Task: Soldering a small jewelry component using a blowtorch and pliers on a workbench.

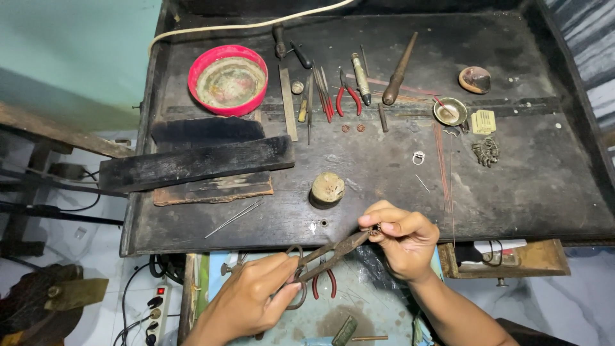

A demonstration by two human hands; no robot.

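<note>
Now left hand (pixel 256 298) grips shears (pixel 323 256), tips meeting right hand's (pixel 400 237) pinched piece.

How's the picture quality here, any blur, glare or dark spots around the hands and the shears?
Head view: even, soft light, no harsh shadows or glare; the left hand, right hand and metal shears are sharp; the dark workbench swallows detail; slight wide-angle bending at the edges.
</note>
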